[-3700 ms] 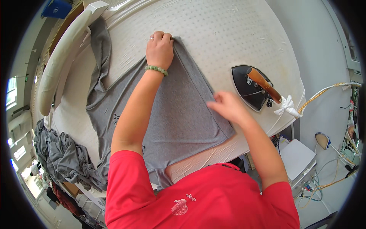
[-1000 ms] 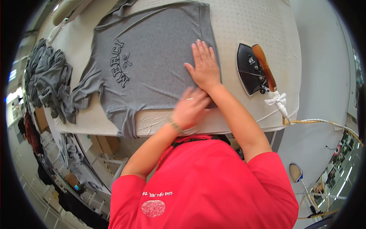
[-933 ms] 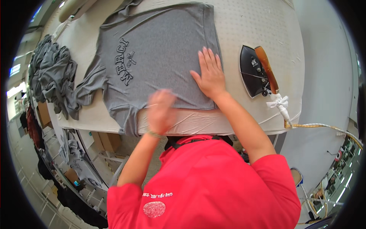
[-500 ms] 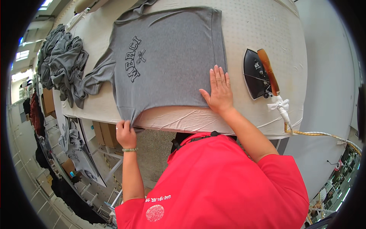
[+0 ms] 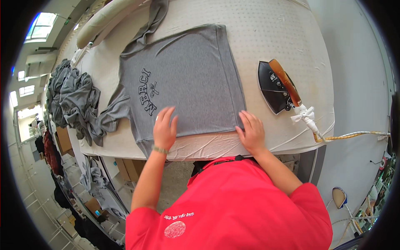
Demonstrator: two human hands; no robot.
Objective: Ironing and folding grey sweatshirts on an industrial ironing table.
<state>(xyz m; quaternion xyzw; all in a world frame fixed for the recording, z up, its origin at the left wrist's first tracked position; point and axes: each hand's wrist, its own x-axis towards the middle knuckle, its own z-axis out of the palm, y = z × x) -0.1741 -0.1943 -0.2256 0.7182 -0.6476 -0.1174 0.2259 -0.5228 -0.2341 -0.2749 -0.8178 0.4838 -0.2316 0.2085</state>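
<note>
A grey sweatshirt [image 5: 191, 79] with dark lettering and a small bow motif lies spread on the padded ironing table [image 5: 287, 29]. Over its near edge, below the lettering, is my left hand [image 5: 165, 129], fingers apart and holding nothing; whether it touches the cloth I cannot tell. My right hand [image 5: 251, 132] is at the hem's near corner, its fingers stretched out and thumb apart. To the right of that hand rests an iron [image 5: 273, 87] with a black soleplate body and a brown handle, its cord wrapped in white cloth.
A heap of grey garments [image 5: 77, 100] sits at the table's left, touching the sweatshirt's sleeve. A padded sleeve arm [image 5: 108, 21] stands at the far left. The iron's hose [image 5: 354, 135] runs off to the right. Below the table's left edge are cardboard boxes [image 5: 129, 168] and more grey clothing [image 5: 98, 183].
My left hand has let go of the sweatshirt's sleeve and moved right and up over the body. My right hand has come off the flat hem to its near corner. The view has shifted.
</note>
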